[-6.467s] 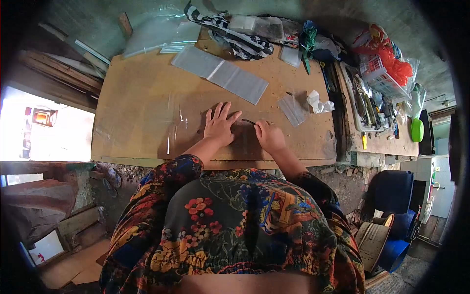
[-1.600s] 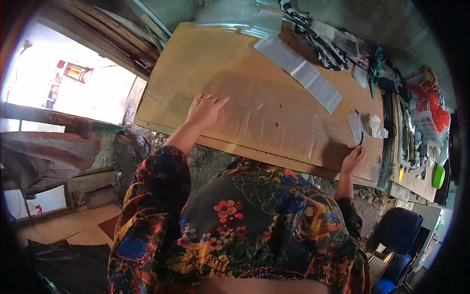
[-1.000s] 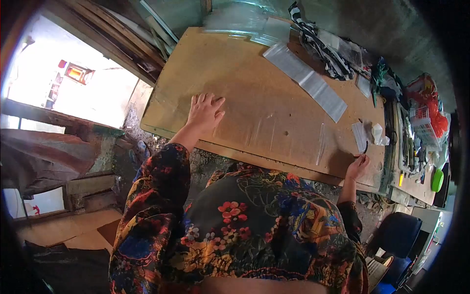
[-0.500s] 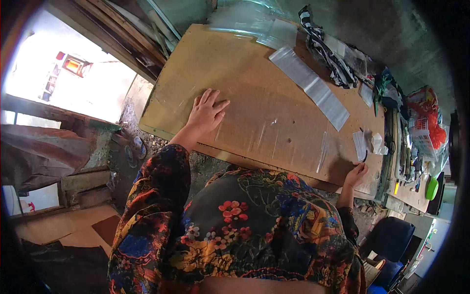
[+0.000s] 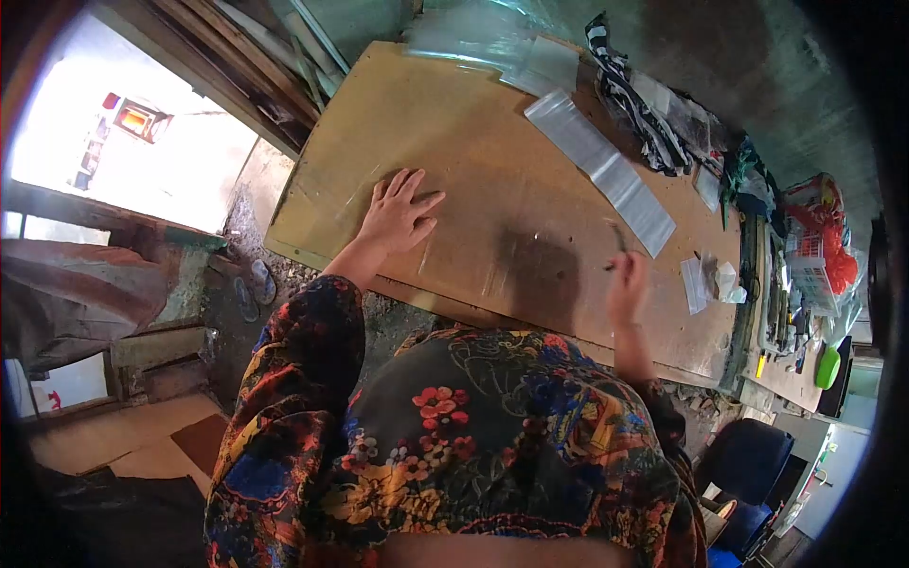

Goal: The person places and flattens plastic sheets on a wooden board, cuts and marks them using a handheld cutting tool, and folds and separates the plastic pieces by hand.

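Note:
My left hand (image 5: 396, 216) lies flat with fingers spread on the brown board (image 5: 445, 123), on or beside a thin clear plastic sheet whose faint edges show on the surface. My right hand (image 5: 627, 289) is raised over the right part of the board, fingers closed around a slim dark tool (image 5: 617, 233), blurred by motion; its kind is not clear. A dark shadow falls on the board to its left. Beyond that hand, a long strip of translucent plastic (image 5: 606, 170) stretches diagonally over the board.
At the far edge lie clear plastic bags (image 5: 469, 43) and a black-and-white striped cloth (image 5: 625, 90). Small white scraps (image 5: 695, 284) rest on the right. Further right stand a basket with red plastic (image 5: 833, 256) and a green object (image 5: 828, 367). A blue chair (image 5: 748, 459) is at lower right.
My right hand has moved left and away from the board's right near corner, carrying the dark tool over the board. My left hand has stayed in place.

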The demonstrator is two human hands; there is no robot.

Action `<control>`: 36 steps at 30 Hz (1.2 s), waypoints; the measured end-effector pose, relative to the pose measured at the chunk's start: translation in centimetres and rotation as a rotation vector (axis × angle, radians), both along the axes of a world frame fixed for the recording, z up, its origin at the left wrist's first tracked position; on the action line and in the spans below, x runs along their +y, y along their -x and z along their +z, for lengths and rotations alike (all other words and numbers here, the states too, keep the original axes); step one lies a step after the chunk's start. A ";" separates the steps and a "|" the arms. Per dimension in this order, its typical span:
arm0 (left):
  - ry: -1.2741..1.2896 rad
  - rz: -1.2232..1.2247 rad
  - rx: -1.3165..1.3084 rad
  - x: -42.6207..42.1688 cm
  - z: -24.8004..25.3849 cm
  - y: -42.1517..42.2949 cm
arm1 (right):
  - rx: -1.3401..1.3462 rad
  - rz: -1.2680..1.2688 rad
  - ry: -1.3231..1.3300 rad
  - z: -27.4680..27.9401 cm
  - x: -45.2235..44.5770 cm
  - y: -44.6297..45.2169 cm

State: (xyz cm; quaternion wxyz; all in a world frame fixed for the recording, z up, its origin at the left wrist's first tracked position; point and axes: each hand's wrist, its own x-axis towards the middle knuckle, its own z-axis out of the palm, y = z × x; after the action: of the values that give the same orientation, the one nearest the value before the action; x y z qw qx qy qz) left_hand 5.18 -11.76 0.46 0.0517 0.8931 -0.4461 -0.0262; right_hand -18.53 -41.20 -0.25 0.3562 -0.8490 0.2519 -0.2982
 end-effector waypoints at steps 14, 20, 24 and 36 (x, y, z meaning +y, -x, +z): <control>0.082 -0.020 -0.058 -0.1 -0.5 -0.1 | 0.380 0.593 0.263 0.5 10.0 -13.2; 0.042 -0.005 -0.053 -0.1 -0.5 -0.1 | 0.438 0.617 0.318 1.0 10.5 -13.8; 0.063 -0.014 -0.061 0.0 -0.6 -0.1 | 0.452 0.629 0.417 0.4 10.5 -13.9; 0.055 -0.030 -0.039 -0.1 0.2 0.2 | -0.062 0.254 -0.042 1.4 9.5 -11.3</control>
State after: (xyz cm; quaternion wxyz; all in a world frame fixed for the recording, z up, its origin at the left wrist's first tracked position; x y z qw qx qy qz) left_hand 5.00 -11.86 0.66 0.0673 0.8849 -0.4610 0.0029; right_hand -7.27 -31.71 1.14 0.4164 -0.8568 0.1372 -0.2715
